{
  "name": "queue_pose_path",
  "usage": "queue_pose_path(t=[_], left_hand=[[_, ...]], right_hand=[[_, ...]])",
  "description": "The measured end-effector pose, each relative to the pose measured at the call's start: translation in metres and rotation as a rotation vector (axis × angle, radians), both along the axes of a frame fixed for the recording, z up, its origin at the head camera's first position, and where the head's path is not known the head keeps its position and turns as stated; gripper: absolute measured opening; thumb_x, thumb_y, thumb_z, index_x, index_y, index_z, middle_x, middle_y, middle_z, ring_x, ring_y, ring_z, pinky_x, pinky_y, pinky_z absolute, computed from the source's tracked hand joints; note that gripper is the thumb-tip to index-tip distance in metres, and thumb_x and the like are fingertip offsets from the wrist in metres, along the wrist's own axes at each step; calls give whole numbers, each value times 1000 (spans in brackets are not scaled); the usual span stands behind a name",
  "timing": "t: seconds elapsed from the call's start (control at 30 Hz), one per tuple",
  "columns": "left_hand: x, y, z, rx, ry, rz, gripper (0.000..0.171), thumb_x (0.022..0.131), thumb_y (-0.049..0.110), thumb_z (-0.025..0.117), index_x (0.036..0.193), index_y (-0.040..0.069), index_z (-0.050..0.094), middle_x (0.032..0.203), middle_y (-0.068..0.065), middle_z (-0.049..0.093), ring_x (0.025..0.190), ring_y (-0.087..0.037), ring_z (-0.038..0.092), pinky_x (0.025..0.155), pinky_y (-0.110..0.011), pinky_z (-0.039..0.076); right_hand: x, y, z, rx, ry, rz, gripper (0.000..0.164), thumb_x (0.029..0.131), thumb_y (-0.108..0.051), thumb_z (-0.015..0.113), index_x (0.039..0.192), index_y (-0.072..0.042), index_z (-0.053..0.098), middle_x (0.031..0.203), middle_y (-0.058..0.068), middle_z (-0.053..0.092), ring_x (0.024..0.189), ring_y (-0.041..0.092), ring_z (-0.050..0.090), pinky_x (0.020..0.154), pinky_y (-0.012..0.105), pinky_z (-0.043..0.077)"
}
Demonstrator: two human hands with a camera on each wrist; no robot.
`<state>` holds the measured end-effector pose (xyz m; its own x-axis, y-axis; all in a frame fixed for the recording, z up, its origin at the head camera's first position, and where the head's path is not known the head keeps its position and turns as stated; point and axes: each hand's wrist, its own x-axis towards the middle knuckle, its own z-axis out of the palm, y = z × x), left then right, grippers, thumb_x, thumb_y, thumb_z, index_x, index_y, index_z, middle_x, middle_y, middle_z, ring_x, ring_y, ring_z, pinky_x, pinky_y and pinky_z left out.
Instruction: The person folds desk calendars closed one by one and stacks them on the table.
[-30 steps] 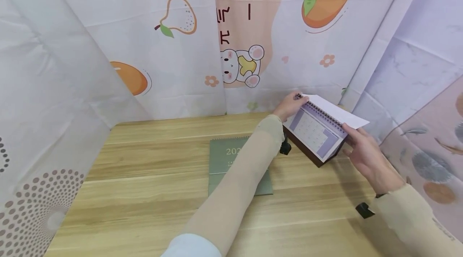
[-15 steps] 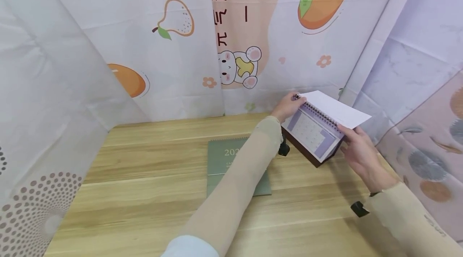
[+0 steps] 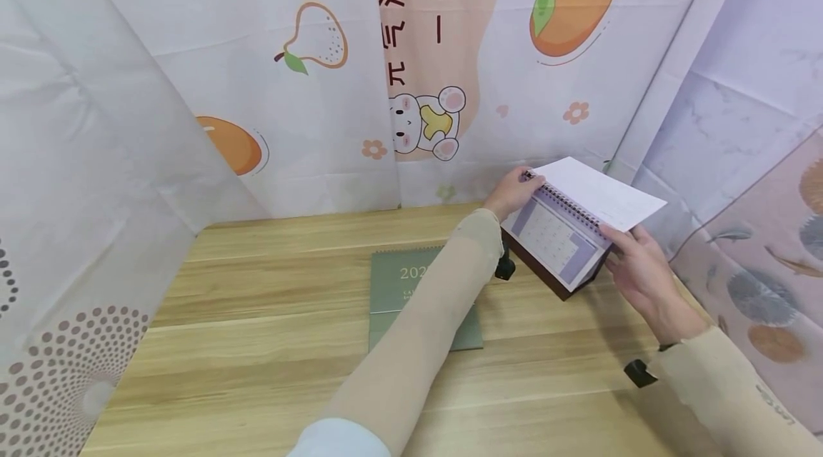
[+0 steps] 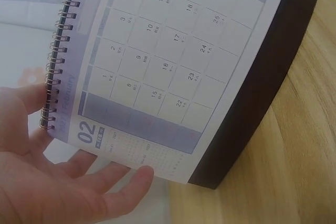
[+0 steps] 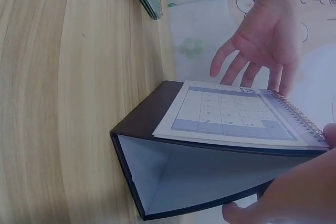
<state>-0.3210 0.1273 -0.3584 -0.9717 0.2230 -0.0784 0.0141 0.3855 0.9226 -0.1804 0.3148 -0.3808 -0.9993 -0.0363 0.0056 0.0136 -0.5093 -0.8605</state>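
Observation:
A desk calendar (image 3: 553,239) with a dark brown base stands at the table's right rear. Its purple-bordered page, marked 02 in the left wrist view, faces forward. At the spiral's left end, my left hand (image 3: 511,194) pinches the binding between thumb and forefinger; its other fingers lie loosely along the side edge. My right hand (image 3: 645,273) grips the top right corner, thumb on the front and fingers behind. A white sheet (image 3: 598,193) extends behind the spiral binding (image 3: 566,201). The right wrist view shows the base's hollow triangular end (image 5: 173,177).
A green calendar (image 3: 401,289) lies on the wooden table (image 3: 257,343), partly covered by my left forearm. Printed cloth (image 3: 308,128) hangs behind the table, and more cloth (image 3: 759,228) hangs close on the right.
The white sheet behind the spiral has swung up and back, showing more of its surface. My right hand has shifted slightly left; my left hand stays at the binding.

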Motion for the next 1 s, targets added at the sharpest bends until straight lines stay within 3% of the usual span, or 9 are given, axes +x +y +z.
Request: queue_pose_path(t=[0.23, 0.5, 0.77, 1.0], left_hand=[[0, 3, -3, -13, 20, -3, 51, 103, 44, 55, 149, 21, 50, 143, 1, 57, 132, -20, 52, 109, -38, 43], [3, 4, -3, -19, 6, 9, 53, 103, 46, 55, 150, 21, 48, 144, 1, 56, 132, -18, 51, 108, -37, 43], [3, 4, -5, -9, 49, 23, 50, 105, 41, 54, 147, 15, 49, 137, -2, 59, 127, -17, 54, 107, -32, 43], [1, 7, -6, -7, 45, 19, 49, 105, 41, 54, 147, 16, 48, 137, 0, 59, 127, -15, 54, 107, -32, 44]], right_hand=[[1, 1, 0, -24, 12, -12, 48, 104, -1, 53, 147, -17, 39, 128, -3, 68, 117, 10, 60, 93, 29, 40], [2, 1, -2, -19, 15, -12, 52, 104, -1, 53, 150, -18, 35, 130, -4, 67, 118, 11, 60, 94, 30, 39], [0, 0, -1, 15, 16, -14, 57, 105, -3, 53, 154, -21, 31, 133, -6, 65, 119, 10, 58, 101, 36, 30], [0, 0, -1, 10, 35, -35, 57, 104, -1, 54, 152, -21, 32, 131, -4, 66, 117, 10, 61, 96, 31, 39]])
